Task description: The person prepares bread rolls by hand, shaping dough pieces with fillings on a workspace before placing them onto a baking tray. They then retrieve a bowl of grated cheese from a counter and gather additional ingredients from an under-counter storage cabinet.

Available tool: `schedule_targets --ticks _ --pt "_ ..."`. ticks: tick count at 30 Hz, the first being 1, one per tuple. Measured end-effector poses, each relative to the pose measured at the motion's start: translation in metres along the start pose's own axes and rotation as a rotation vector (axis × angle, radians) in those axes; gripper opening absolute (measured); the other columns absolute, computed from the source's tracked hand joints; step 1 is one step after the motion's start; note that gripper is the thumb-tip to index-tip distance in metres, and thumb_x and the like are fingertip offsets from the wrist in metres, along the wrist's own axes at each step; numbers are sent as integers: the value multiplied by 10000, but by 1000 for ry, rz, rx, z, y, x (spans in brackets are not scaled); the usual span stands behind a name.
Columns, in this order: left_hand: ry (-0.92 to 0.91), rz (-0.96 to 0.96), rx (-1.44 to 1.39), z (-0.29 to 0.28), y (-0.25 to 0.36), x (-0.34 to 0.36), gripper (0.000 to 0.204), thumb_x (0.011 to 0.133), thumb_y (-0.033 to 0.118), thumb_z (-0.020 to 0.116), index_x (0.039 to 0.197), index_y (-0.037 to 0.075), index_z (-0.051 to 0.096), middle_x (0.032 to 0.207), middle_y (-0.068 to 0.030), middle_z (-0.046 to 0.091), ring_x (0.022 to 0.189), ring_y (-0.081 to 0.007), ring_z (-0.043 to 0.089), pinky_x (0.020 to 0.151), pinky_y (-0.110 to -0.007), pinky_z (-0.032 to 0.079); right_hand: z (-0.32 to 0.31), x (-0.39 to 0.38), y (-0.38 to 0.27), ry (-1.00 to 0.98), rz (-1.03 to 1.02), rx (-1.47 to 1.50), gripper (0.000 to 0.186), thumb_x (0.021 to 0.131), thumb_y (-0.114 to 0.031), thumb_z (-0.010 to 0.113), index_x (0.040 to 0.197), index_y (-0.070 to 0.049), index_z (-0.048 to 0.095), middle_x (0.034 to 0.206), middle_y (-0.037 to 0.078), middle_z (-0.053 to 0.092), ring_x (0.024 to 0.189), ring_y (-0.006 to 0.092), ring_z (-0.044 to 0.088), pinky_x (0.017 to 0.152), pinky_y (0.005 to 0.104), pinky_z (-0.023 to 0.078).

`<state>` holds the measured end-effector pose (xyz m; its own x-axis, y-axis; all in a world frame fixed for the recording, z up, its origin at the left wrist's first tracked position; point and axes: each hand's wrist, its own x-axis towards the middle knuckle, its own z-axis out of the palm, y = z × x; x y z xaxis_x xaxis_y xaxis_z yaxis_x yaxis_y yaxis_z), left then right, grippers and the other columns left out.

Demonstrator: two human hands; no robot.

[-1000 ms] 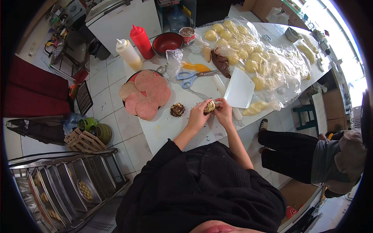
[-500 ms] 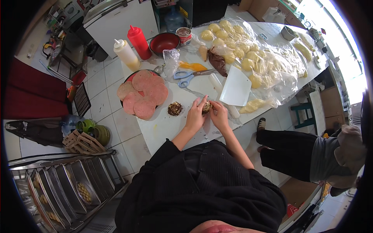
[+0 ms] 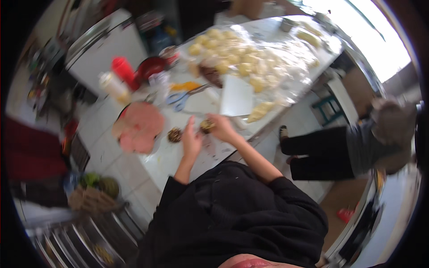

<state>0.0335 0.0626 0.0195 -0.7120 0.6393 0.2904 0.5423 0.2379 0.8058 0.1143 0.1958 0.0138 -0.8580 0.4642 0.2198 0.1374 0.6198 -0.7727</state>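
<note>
1 pale squeeze bottle [image 3: 115, 88] and 1 red squeeze bottle [image 3: 125, 72] are standing beyond and to the left of the left hand [image 3: 191, 139]. Several pink slices [image 3: 139, 129] are lying overlapped in a round spread, nearer to that hand. 1 loose speckled ball [image 3: 174, 135] is sitting just left of it on the white table [image 3: 157, 166]. Blue-handled scissors [image 3: 179, 99] are resting beyond it. The left hand is holding nothing, its fingers stretching straight; blur is hiding whether it is touching the 2nd speckled ball [image 3: 207, 126], which is sitting just to its right. The right hand [image 3: 220, 127] is grasping that 2nd ball in its fingers. 1 flat white sheet [image 3: 237, 96] is lying just beyond the right hand, and many dough balls [image 3: 232, 58] are spreading farther past it under clear plastic [image 3: 279, 67]. Well to the right, 1 other person [image 3: 364, 145] is standing.
</note>
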Motion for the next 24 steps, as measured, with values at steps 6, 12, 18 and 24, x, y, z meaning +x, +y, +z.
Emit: schedule_targets --ticks 6,12,18,24 --pt "14 -31 -208 -30 20 -26 600 687 -126 433 1254 54 353 1114 -162 476 1005 -252 512 795 -331 471 20 2 -18 -105 15 -373 532 620 -184 659 1070 33 477 997 229 500 924 363 506 794 385 441" --pt "89 -299 -315 -63 19 -67 523 745 -79 428 1237 93 374 1116 -119 481 941 -219 543 651 -284 498 26 7 -28 -336 -4 -707 310 618 -102 631 888 29 553 932 194 519 860 287 533 710 351 467" --pt "210 -396 -325 -98 9 -97 467 774 -61 420 1218 81 388 1098 -102 486 925 -188 544 635 -264 493 18 13 -55 -351 113 -544 357 650 -128 634 971 -15 527 990 201 489 919 351 503 715 387 473" --pt "340 -446 -324 -116 -2 -115 454 751 -80 413 1186 47 425 1061 -119 502 888 -190 553 604 -243 476 34 22 -32 -352 254 -639 545 632 -165 687 1115 -53 460 1024 215 480 951 393 487 763 430 456"
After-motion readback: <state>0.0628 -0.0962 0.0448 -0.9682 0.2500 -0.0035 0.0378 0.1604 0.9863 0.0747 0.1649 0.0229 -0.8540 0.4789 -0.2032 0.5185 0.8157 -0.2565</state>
